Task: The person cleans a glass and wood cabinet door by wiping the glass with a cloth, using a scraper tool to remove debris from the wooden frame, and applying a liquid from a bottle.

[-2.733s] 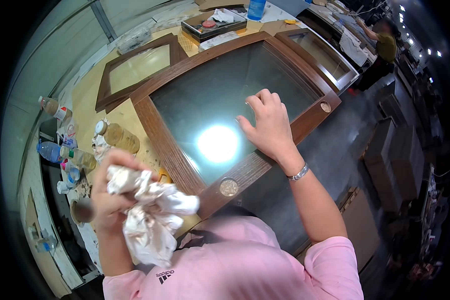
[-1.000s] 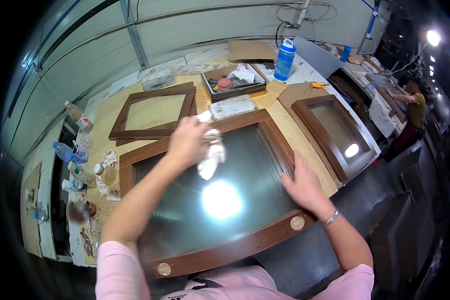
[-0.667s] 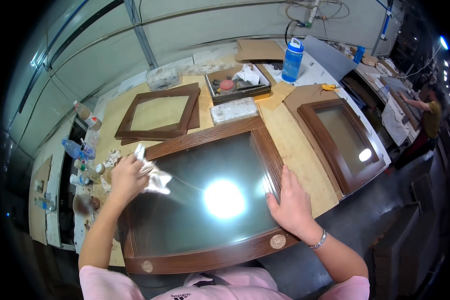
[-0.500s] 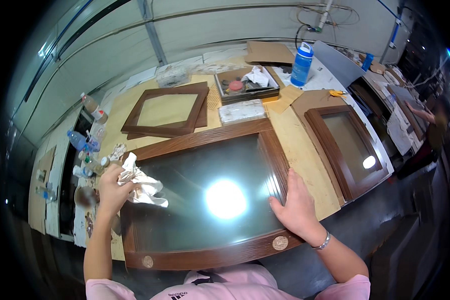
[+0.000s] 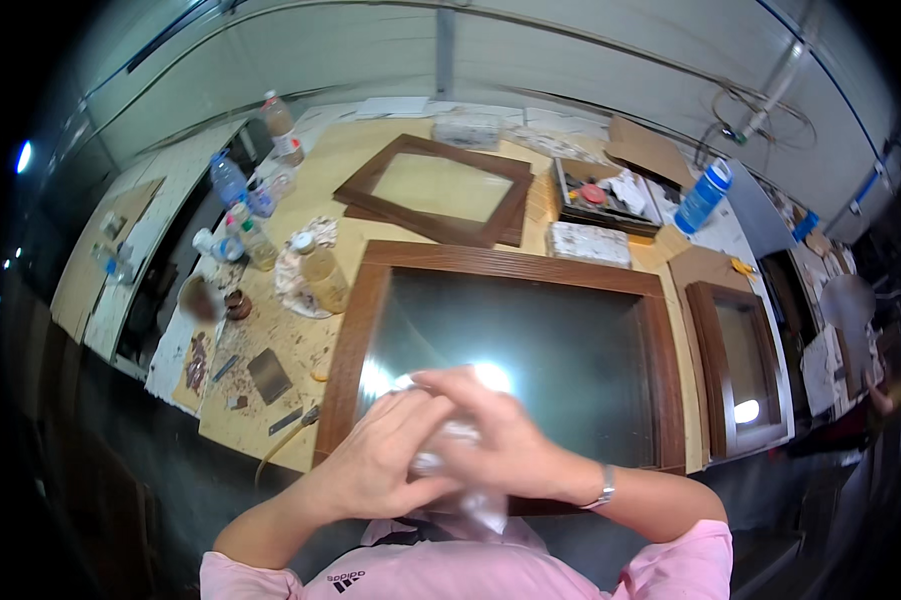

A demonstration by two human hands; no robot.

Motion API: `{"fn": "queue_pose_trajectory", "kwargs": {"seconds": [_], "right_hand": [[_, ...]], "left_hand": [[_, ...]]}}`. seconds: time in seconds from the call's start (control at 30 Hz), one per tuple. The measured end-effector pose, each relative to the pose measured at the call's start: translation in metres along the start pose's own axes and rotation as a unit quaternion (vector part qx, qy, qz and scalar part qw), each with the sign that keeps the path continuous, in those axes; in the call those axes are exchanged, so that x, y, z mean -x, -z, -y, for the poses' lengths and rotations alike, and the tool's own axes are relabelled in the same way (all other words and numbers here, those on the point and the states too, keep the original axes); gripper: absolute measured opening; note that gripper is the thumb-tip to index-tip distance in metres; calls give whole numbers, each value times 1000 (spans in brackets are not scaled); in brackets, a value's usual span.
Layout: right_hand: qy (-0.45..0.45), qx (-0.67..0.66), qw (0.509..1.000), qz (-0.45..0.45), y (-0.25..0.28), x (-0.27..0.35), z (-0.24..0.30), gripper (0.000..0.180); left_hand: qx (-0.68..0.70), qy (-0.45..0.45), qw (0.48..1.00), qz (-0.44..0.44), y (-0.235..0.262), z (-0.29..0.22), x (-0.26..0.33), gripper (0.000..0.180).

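Observation:
Over the front of the large brown wooden-framed glass panel (image 5: 667,360), my two hands come together around a crumpled white rag (image 5: 460,440). Fingers of my left hand (image 5: 378,462) close on it from the left side. My right hand (image 5: 502,445) overlaps it from above and the right, slightly smeared by motion. A loose end of the rag hangs below my hands, near my shirt. Dark glass (image 5: 540,330) inside the frame reflects a bright light just behind my fingers. My forearms hide part of the frame's near rail.
To the left stand bottles (image 5: 323,278), a small brown jar (image 5: 237,304), a scraper plate (image 5: 268,377) and a hose nozzle (image 5: 305,418). Behind lie stacked frames (image 5: 370,180), a box (image 5: 605,212) and a blue bottle (image 5: 703,195). Another frame (image 5: 705,370) lies right; a person (image 5: 875,375) works beyond.
My left hand has brought the rag from the panel's left side to its front. My right hand has left the right rail and joined it on the rag. The view has turned left.

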State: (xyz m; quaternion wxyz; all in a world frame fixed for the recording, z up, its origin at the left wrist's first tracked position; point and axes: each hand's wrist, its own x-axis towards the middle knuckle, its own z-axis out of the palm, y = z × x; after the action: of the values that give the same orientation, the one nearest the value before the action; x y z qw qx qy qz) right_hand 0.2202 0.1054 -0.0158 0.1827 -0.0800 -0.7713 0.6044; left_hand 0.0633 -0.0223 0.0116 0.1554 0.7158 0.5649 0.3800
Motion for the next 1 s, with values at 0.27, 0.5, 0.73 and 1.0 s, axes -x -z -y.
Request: {"fn": "queue_pose_trajectory", "kwargs": {"seconds": [0.27, 0.5, 0.73, 1.0], "right_hand": [[29, 580, 785, -213, 58, 25, 25, 38], [-73, 643, 729, -224, 65, 36, -4, 29], [-108, 636, 723, -246, 75, 29, -16, 16], [-144, 615, 746, -213, 112, 7, -40, 16]], "left_hand": [[134, 341, 908, -205, 79, 206, 70, 46], [106, 249, 890, -366, 46, 428, 24, 83], [24, 213, 922, -321, 34, 412, -17, 69], [-180, 120, 959, -181, 86, 249, -60, 66]]}}
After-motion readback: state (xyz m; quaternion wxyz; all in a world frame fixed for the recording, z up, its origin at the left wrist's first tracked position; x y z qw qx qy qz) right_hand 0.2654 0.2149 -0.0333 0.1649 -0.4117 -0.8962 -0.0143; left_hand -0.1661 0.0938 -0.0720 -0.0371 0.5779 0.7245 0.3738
